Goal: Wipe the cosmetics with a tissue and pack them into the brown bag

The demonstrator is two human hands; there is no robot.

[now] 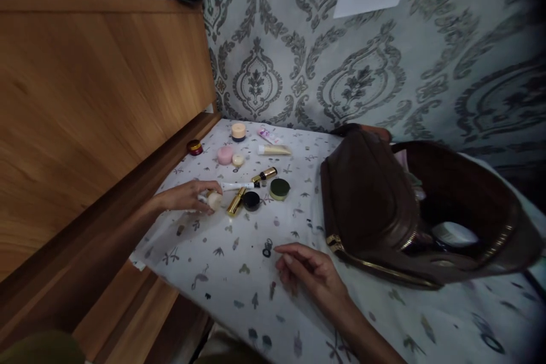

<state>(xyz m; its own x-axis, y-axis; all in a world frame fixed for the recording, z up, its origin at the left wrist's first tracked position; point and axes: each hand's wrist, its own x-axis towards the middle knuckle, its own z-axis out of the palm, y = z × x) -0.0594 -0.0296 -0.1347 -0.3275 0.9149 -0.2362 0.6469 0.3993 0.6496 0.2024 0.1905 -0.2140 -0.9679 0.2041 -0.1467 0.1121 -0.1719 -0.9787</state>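
At the left side of the patterned cloth, my left hand has its fingers closed round a small pale jar. Beside it lie a white tube, a gold tube and a black round compact. A green-lidded jar and a gold and black lipstick are a little farther right. My right hand hovers low or rests over the cloth, fingers loosely bent and apart, holding nothing. Near its fingertips are small dark rings, perhaps part of the print.
A brown leather bag stands unzipped at the right, with a white item inside. Toward the wall are a pink jar, a cream tube, a peach-lidded jar and a red jar. A wooden panel borders the left.
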